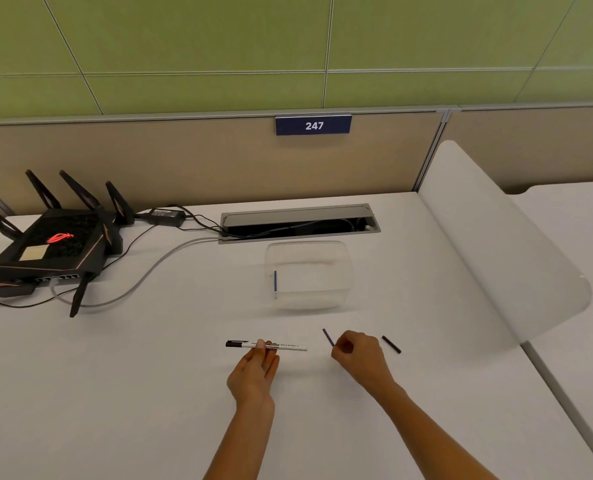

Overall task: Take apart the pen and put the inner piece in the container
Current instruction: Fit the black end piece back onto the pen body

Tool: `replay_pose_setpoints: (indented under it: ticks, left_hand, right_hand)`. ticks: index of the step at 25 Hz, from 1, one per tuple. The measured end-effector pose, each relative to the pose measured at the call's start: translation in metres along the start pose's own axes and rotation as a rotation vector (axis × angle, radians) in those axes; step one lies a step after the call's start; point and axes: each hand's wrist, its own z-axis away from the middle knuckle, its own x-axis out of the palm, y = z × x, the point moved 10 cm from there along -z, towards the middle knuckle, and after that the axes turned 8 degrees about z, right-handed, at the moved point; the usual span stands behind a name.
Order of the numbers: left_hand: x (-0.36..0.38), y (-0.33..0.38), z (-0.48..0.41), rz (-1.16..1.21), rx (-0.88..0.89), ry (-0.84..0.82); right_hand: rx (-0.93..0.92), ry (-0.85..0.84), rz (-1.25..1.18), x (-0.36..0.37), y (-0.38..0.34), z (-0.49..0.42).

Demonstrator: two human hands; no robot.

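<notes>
My left hand (257, 367) grips a white pen barrel (288, 347) with a black cap at its left end, held level just above the white desk. My right hand (355, 355) is closed on a thin dark blue inner piece (327, 337) that sticks up and to the left from my fingers. A short black pen part (391, 344) lies on the desk just right of my right hand. Beyond both hands stands a clear plastic container (336, 303); another blue inner piece (275, 281) lies inside it against its left wall.
A black router (50, 249) with antennas sits at the back left, its cables (142, 282) trailing to an open cable tray (298, 223) behind the container. A white curved divider (496, 258) borders the desk on the right. A partition with a "247" sign stands behind.
</notes>
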Motion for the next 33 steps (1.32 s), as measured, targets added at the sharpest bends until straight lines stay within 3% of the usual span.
replay_pose_setpoints:
  ticks: [7,23,33]
  left_hand:
    - [0.01,-0.008,0.003,0.082,-0.102,0.012]
    - [0.014,-0.027,0.006,0.047,-0.162,-0.006]
    - [0.019,-0.052,0.01,0.136,-0.295,-0.014]
  right_hand:
    - [-0.249,0.02,-0.177,-0.024,-0.041,0.038]
    - [-0.352,0.056,-0.009,-0.04,-0.067,0.034]
    - [-0.312,0.091,-0.12,-0.035,-0.079,0.03]
